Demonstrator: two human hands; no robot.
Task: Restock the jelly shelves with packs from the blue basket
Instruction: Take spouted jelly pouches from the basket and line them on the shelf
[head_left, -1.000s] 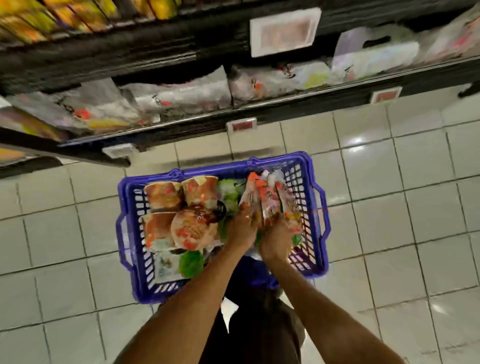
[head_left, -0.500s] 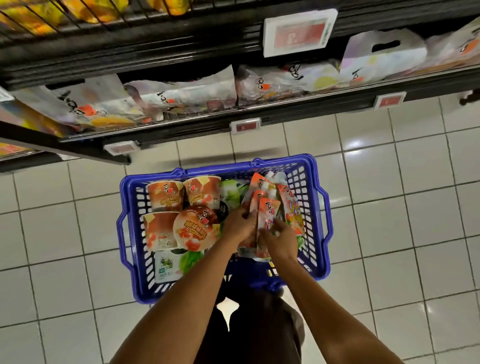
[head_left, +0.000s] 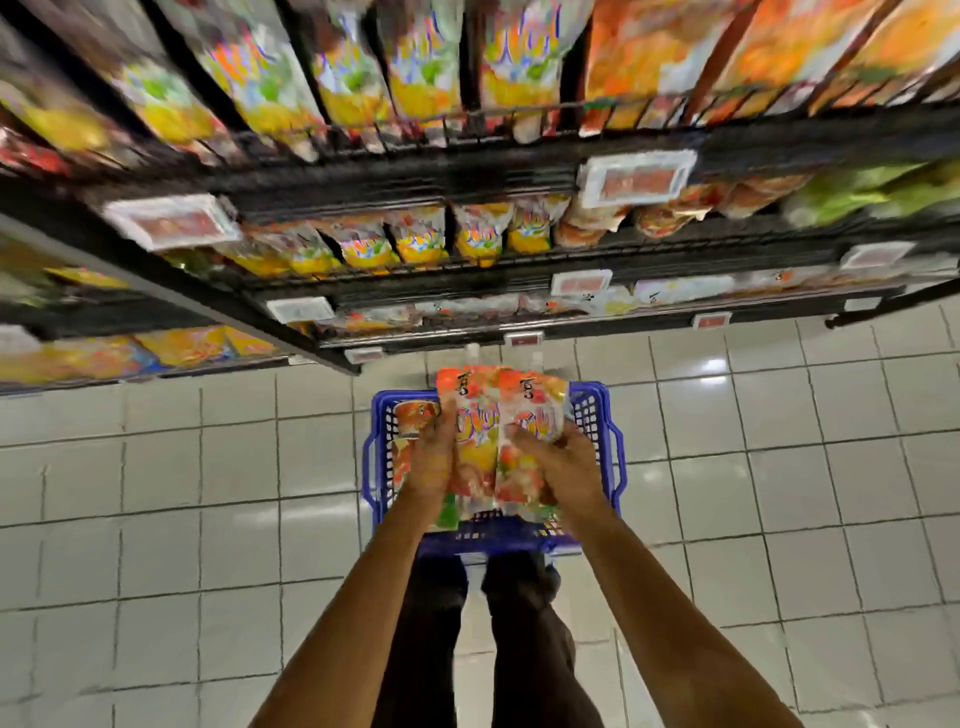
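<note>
Head camera looks down past both forearms to the blue basket (head_left: 593, 415) on the tiled floor (head_left: 208, 493), right in front of the jelly shelves (head_left: 415, 179). I see the left hand (head_left: 432, 460) and the right hand (head_left: 565, 467) gripping a bundle of jelly packs (head_left: 501, 415) between them, one hand curled on each side edge. The bundle is held upright just above the basket and is not yet at any shelf. I count at least two packs in it; whether more sit behind them I cannot tell. A cup (head_left: 414, 415) shows in the basket's left side, and bits of other wrappers peek out under the bundle, so I judge the basket is far from emptied. On the middle shelf stands a row of similar pouches (head_left: 422, 243), but blur hides where any gaps are. My read is that the restocking is somewhere early to midway: this bundle is picked and needs lifting and slotting in, and the rest of the basket is left to do.
</note>
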